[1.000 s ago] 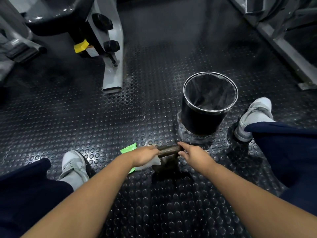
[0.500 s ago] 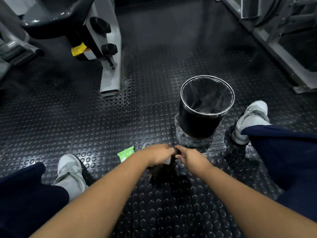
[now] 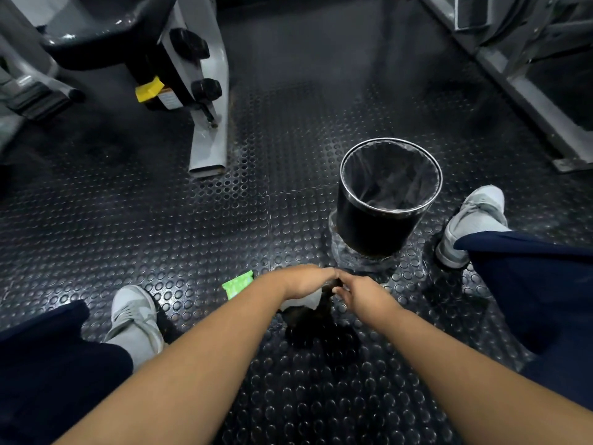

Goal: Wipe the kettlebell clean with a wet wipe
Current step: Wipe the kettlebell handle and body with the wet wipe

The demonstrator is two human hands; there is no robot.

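White wet wipe (image 3: 303, 300) now lower, under left hand (image 3: 306, 281)

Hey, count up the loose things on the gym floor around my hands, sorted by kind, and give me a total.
Kettlebell: 1
Wet wipe: 1, under the left hand
Green packet: 1
Bin: 1
Total: 4
The right hand is on the kettlebell handle, which is mostly hidden.

Left hand (image 3: 305, 281) presses wet wipe (image 3: 305, 301) on kettlebell (image 3: 308, 319).
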